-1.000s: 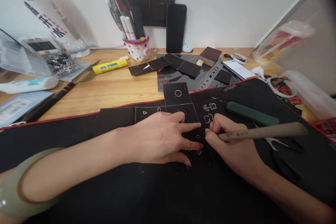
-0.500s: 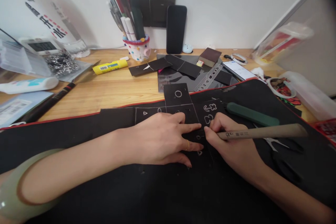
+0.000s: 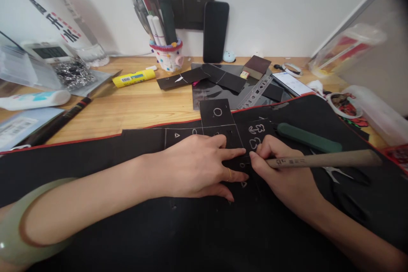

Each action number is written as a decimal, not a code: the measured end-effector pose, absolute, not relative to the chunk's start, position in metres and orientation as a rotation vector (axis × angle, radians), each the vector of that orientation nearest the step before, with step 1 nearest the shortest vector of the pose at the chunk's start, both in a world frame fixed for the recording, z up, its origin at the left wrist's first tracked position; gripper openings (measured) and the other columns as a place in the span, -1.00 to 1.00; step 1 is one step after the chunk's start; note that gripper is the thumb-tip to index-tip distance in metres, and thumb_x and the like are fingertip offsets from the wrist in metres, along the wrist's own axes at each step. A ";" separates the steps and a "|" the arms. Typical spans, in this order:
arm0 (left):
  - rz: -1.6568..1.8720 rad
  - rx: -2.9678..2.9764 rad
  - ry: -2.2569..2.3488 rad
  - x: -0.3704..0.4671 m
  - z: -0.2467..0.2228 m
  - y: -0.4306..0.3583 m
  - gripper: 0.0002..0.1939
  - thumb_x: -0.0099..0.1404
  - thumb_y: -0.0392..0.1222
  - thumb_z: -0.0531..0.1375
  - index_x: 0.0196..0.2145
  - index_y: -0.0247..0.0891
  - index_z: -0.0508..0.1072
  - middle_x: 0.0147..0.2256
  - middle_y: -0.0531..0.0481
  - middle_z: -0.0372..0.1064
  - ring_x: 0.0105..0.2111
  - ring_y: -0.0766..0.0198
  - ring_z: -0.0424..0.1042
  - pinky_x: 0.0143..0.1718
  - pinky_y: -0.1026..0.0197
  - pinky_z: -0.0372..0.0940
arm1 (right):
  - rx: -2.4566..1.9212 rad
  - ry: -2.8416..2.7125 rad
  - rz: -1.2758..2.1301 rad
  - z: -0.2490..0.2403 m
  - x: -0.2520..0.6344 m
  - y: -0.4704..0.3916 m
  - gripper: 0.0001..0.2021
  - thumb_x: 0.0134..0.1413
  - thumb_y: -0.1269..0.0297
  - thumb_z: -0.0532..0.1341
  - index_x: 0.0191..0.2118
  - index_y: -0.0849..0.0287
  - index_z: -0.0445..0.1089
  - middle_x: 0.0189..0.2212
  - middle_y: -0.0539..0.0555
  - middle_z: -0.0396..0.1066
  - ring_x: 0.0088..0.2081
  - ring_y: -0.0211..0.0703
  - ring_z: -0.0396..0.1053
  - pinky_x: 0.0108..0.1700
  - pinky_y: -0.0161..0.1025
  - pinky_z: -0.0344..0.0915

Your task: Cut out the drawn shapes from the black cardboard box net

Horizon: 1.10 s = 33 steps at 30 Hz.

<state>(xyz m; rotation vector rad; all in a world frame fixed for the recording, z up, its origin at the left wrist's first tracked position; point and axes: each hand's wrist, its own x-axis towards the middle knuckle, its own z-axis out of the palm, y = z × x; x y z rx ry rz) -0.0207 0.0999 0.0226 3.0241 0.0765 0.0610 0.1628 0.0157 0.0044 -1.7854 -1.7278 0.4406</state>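
Observation:
My left hand (image 3: 197,168) lies flat with its fingers spread, pressing a black paper cutout (image 3: 217,112) onto the black mat (image 3: 127,229). White outlines of circles, triangles and flowers are drawn on the paper. Close by the left fingertips, my right hand (image 3: 280,170) is closed in a pen-like grip around a slim tool with a brown wooden handle (image 3: 334,159). Its tip is hidden behind the fingers, at the paper's right part. Beyond the right hand lie a green-handled tool (image 3: 309,137) and a pair of scissors (image 3: 338,174), partly covered by the wooden handle.
Behind the mat are a glue stick (image 3: 134,78), black paper strips (image 3: 181,79), a stencil ruler (image 3: 256,91) and a pen cup (image 3: 167,55). A dark phone (image 3: 216,32) leans on the wall. A water bottle (image 3: 63,17) and a small clock (image 3: 47,52) stand at left.
The view has shifted slightly, so everything sits a little differently in frame. Both hands keep the same pose, and the wooden handle's angle is nearly unchanged.

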 end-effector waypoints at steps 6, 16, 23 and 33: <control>0.045 3.025 0.077 -0.021 0.023 0.100 -0.61 0.29 0.11 -0.05 0.01 0.02 0.29 0.05 0.00 0.20 -0.32 0.19 0.20 -0.50 0.22 0.03 | -1.766 -1.739 0.476 0.005 0.162 0.016 -0.75 -0.03 0.38 0.10 -0.60 0.12 -0.01 -0.70 -0.13 0.03 -0.64 -0.36 0.02 -0.61 -0.38 0.01; 0.054 3.049 0.081 -0.021 0.023 0.099 -0.60 0.28 0.12 -0.05 0.01 0.03 0.30 0.07 0.01 0.18 -0.32 0.20 0.20 -0.49 0.22 0.05 | -1.761 -1.727 0.471 0.004 0.162 0.016 -0.74 -0.10 0.46 0.08 -0.61 0.12 -0.07 -0.68 -0.12 0.05 -0.63 -0.35 0.00 -0.60 -0.36 -0.01; 0.086 3.043 0.071 -0.020 0.023 0.099 -0.60 0.28 0.12 -0.05 0.00 0.01 0.31 0.07 0.00 0.20 -0.32 0.19 0.21 -0.49 0.21 0.04 | -1.748 -1.736 0.488 0.003 0.162 0.016 -0.74 -0.10 0.46 0.07 -0.61 0.11 -0.07 -0.68 -0.11 0.07 -0.63 -0.34 0.01 -0.59 -0.34 0.00; 0.103 3.051 0.068 -0.020 0.022 0.100 -0.61 0.28 0.12 -0.04 0.00 0.02 0.31 0.05 -0.01 0.21 -0.33 0.20 0.21 -0.50 0.22 0.06 | -1.764 -1.715 0.520 0.005 0.162 0.016 -0.74 -0.12 0.45 0.08 -0.62 0.11 -0.05 -0.70 -0.13 0.05 -0.64 -0.35 0.00 -0.60 -0.35 -0.01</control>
